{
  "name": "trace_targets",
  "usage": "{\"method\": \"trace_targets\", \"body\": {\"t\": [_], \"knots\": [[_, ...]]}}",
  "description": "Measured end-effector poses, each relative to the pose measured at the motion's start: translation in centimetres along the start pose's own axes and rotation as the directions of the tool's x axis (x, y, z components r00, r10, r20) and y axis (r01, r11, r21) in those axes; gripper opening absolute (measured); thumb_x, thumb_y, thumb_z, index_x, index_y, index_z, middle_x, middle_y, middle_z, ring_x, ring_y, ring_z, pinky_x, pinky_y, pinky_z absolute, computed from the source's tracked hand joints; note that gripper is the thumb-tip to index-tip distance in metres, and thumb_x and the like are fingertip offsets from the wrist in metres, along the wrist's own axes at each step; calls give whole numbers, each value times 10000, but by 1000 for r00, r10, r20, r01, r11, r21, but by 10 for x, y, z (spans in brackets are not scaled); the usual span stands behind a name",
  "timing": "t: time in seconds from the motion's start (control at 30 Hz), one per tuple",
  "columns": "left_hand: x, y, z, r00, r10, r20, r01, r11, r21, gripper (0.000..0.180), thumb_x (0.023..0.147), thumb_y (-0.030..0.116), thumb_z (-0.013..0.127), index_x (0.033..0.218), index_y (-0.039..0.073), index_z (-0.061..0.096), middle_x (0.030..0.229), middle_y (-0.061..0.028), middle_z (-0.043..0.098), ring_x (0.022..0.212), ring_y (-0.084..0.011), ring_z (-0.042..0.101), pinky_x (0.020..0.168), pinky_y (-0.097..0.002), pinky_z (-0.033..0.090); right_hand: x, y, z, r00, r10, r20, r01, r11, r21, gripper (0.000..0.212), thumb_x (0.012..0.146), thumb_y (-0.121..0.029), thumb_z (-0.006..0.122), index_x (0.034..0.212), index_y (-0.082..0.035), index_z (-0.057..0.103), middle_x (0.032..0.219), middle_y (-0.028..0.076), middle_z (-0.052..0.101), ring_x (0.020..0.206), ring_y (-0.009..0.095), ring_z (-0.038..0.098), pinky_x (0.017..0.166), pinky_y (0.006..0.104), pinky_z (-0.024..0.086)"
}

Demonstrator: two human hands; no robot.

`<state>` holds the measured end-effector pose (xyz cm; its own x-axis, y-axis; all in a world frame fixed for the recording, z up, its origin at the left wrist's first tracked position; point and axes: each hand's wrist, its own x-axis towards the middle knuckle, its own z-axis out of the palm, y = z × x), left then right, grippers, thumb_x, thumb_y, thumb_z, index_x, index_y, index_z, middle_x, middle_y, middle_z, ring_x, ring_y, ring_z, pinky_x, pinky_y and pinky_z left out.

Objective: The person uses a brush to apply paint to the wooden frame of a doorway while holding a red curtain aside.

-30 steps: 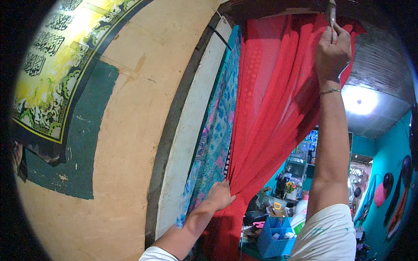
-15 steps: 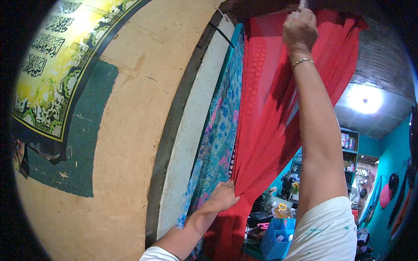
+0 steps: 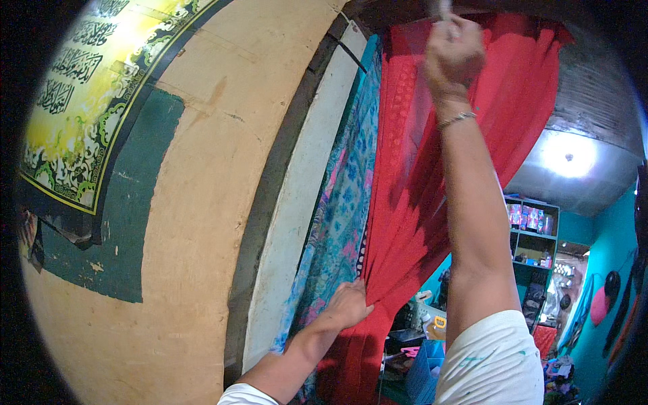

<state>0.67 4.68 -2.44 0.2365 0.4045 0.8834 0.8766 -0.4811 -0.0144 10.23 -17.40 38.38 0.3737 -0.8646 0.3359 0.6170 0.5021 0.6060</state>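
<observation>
A sheer red curtain (image 3: 405, 202) hangs across a doorway, drawn together at mid-height towards the left. There my left hand (image 3: 349, 305) is closed on its bunched edge. High up, my right hand (image 3: 455, 57), with a bracelet at the wrist, is raised before the curtain's upper part. Its fingers are closed around a slim pale object (image 3: 442, 8), blurred and cut off by the top edge, so its kind does not show. Beside the red cloth hangs a blue floral curtain (image 3: 344, 196), next to my left hand.
A white door frame (image 3: 297, 182) and a tan wall (image 3: 196, 202) with a yellow poster (image 3: 81, 88) stand at left. Through the doorway are a blue basket (image 3: 424, 374), a shelf (image 3: 533, 233) with goods, and a lit ceiling lamp (image 3: 568, 156).
My right hand has shifted slightly left and down, still holding the slim pale object. My left hand keeps its grip on the red curtain. More of the shelf shows past my right arm.
</observation>
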Motion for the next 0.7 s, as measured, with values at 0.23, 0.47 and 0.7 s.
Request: {"method": "trace_targets", "body": {"t": [0.23,0.47,0.7], "knots": [[-1,3,-4,996,-39,74,39,999,12,541,783,261,604,1272,59,493,1259,-194,516,1207,-321,463,982,-446,358,47,28,-44,960,110,-256,-63,980,186,202,830,-158,616,951,1,647,843,175,683,755,274,684,684,350,539],[-1,2,-7,997,19,74,-16,999,-36,600,795,324,601,1217,-90,505,1280,-270,504,1249,-329,448,1029,-413,320,31,54,-3,978,33,-207,-64,987,-145,236,778,-187,602,921,-16,678,833,185,675,764,322,668,698,401,526],[-2,-1,6,999,9,53,-9,1000,17,509,781,250,600,1254,84,512,1235,-178,528,1186,-320,472,968,-454,365,-4,12,33,994,65,-89,-63,997,33,170,813,-98,551,930,18,596,848,215,621,812,397,598,741,461,481]]}}
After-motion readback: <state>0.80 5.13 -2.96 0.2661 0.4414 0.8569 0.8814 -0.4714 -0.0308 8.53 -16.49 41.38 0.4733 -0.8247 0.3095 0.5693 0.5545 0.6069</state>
